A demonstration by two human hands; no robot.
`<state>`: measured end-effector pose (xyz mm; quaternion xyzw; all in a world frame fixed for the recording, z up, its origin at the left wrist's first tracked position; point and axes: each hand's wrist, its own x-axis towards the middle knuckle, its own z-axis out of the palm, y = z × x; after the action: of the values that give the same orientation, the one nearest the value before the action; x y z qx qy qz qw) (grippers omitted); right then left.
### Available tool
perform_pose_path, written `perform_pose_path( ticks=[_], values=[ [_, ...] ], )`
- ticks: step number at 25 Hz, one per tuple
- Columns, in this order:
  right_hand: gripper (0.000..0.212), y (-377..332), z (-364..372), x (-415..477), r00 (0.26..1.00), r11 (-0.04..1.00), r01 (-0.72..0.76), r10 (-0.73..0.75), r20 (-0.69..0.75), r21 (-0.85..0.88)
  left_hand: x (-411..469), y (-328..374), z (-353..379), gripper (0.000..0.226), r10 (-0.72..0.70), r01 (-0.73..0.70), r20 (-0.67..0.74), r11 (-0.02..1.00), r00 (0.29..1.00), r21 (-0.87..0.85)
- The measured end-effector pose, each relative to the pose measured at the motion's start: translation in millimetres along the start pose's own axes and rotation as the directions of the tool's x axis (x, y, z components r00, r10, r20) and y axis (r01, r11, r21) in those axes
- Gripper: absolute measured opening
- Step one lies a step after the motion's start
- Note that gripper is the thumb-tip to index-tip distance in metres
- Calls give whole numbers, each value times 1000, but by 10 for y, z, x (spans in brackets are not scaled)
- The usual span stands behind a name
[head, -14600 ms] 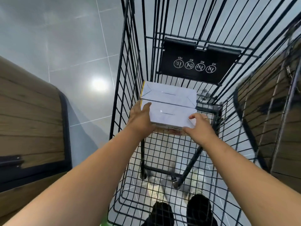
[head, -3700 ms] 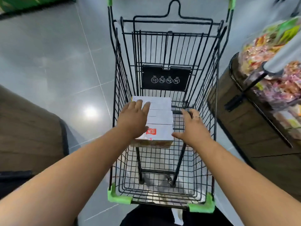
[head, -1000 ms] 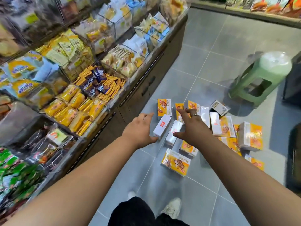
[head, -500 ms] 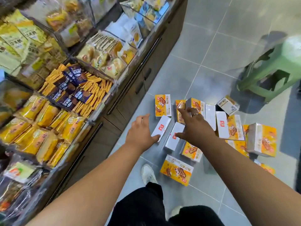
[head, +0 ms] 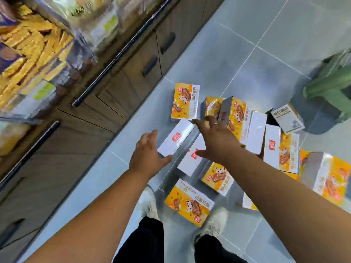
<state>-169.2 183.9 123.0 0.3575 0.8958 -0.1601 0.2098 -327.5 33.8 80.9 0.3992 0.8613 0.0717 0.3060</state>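
Note:
Several orange and white snack boxes lie scattered on the grey tiled floor. A white-faced box (head: pixel 175 138) with a red logo lies between my two hands. My left hand (head: pixel 148 156) hovers at its near-left end, fingers spread, holding nothing. My right hand (head: pixel 216 141), a ring on one finger, reaches above a second white box (head: pixel 191 162), fingers straight. An orange box (head: pixel 185 101) lies just beyond, and another orange box (head: pixel 190 204) lies by my feet.
A wooden shop cabinet (head: pixel 121 86) with dark handles runs along the left, with shelves of packaged snacks (head: pixel 34 54) above it. A green plastic stool (head: pixel 330 88) stands at the far right. My shoes (head: pixel 216 223) stand just short of the boxes.
I have leaned lower and closer to the boxes on the floor. Both hands have stayed spread above the two white boxes. Much earlier they set boxes in a shopping cart.

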Motion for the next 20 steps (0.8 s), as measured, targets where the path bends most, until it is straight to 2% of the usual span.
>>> perform_pose_path(
  ticks=[4, 9, 12, 14, 18, 20],
  values=[
    [98, 272, 741, 805, 996, 992, 80, -82, -18, -92, 588, -266, 880, 101, -10, 10, -1, 1000, 1000, 6],
    [102, 527, 1749, 1621, 997, 969, 68, -59, 43, -239, 1115, -715, 1867, 107, -28, 28, -2, 999, 1000, 28],
    [105, 600, 2248, 1988, 997, 952, 50, -28, 76, -302, 1295, -938, 2342, 113, -14, 5, 119, 997, 993, 77],
    [107, 614, 2467, 2168, 994, 946, 70, -41, 97, -315, 1370, -1003, 2548, 117, -8, -13, 152, 990, 988, 138],
    [127, 566, 2541, 2557, 968, 939, 187, -127, 214, -289, 1547, -993, 2788, 114, -27, 15, 51, 976, 998, 216],
    [128, 564, 2501, 2655, 958, 943, 207, -142, 251, -260, 1589, -979, 2814, 106, -33, 32, 2, 976, 999, 215]
  ],
)
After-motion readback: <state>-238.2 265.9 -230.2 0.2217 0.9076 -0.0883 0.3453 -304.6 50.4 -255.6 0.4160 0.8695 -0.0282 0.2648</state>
